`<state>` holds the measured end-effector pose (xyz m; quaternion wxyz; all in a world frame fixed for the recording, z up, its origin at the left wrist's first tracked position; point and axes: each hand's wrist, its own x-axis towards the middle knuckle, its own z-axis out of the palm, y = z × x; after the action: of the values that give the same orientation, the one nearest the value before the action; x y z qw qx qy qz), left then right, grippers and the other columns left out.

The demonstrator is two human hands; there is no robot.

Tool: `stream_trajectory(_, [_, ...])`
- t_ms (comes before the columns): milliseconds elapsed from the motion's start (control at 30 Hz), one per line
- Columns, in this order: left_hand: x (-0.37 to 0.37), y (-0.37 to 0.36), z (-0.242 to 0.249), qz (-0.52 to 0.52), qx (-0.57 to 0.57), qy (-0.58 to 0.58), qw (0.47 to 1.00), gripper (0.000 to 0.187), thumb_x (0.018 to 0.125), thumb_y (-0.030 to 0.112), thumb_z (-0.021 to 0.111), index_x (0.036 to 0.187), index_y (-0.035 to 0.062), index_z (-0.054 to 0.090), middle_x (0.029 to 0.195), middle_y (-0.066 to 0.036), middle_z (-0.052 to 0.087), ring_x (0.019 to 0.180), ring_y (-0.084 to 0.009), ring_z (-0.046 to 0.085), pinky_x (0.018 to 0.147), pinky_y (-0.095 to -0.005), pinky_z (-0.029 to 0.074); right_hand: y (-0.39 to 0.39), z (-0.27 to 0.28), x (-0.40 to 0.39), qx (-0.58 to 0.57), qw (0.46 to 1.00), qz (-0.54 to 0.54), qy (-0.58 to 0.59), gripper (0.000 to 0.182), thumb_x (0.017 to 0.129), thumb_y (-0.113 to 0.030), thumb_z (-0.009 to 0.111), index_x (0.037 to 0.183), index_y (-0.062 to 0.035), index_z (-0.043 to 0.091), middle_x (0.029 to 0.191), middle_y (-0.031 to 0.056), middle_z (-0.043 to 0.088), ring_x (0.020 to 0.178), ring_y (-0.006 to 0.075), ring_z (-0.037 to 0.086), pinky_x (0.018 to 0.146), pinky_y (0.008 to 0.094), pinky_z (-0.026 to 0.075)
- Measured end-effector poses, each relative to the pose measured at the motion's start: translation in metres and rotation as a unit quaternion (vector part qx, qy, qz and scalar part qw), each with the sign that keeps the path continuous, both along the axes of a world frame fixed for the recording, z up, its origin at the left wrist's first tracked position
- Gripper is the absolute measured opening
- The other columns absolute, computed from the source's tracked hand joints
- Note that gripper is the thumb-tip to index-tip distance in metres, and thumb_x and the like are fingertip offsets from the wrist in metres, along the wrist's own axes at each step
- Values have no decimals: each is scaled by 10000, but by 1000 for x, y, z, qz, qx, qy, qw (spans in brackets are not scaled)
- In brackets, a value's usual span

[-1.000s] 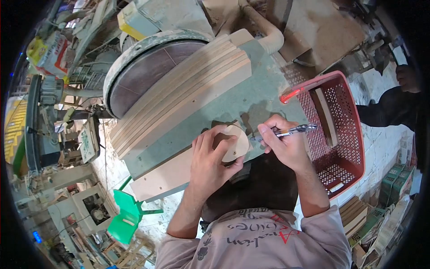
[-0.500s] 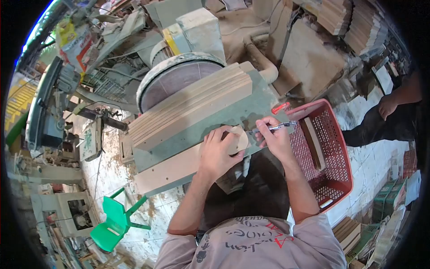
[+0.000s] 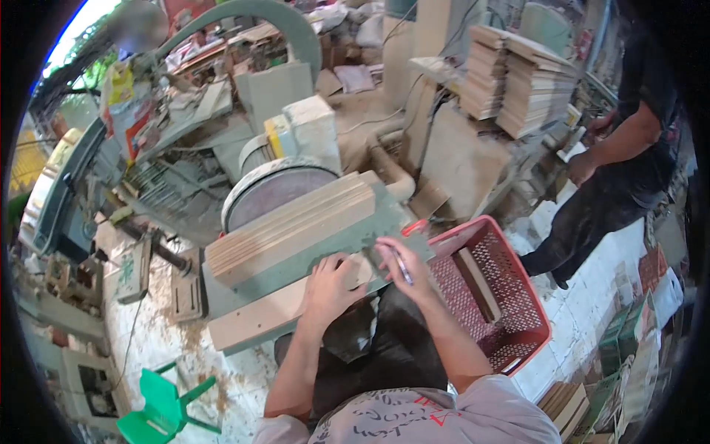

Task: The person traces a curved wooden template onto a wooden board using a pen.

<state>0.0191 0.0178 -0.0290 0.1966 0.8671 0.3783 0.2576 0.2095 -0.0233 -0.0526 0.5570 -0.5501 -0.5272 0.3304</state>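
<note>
A long pale wooden board [image 3: 259,314] lies along the near side of the green machine table [image 3: 296,264], with small dark holes in its face. My left hand [image 3: 333,290] bends over the board near its right end, fingers on the far side and thumb nearer me. Beside those fingers shows a pale rounded wooden end [image 3: 360,272]. My right hand [image 3: 411,272] is closed around a pen [image 3: 404,268], just right of the rounded end. Behind the board, a stack of wooden strips [image 3: 296,229] rests on the table against the disc sander [image 3: 277,194].
A red plastic basket [image 3: 538,311] holding a wooden piece [image 3: 477,285] stands at my right. Beyond it stands a person in dark clothes [image 3: 603,200]. A red-handled object [image 3: 416,227] sits at the table's right end. A green chair [image 3: 159,403] is at lower left.
The view has tilted up, showing more of the room and the other person. My right hand has drawn the pen back from the rounded end, and the pen now points toward me.
</note>
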Motion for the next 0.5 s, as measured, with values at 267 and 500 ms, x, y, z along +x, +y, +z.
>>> stream_trajectory(267, [0, -2, 0, 7, 3, -6, 1000, 410, 690, 242, 792, 1034, 77, 642, 1186, -126, 587, 1139, -336, 530, 972, -437, 423, 2, -7, 1, 18, 999, -26, -34, 276, 949, -213, 612, 1152, -27, 606, 746, 39, 611, 579, 81, 566, 507, 257, 452])
stream_trajectory(500, [-3, 0, -2, 1, 20, -13, 1000, 443, 683, 281, 781, 1037, 56, 636, 1140, -163, 611, 1094, -357, 570, 942, -454, 464, 1, -8, 0, 34, 996, -24, -73, 254, 941, -161, 615, 1145, -12, 605, 832, 59, 647, 718, 91, 599, 640, 245, 480])
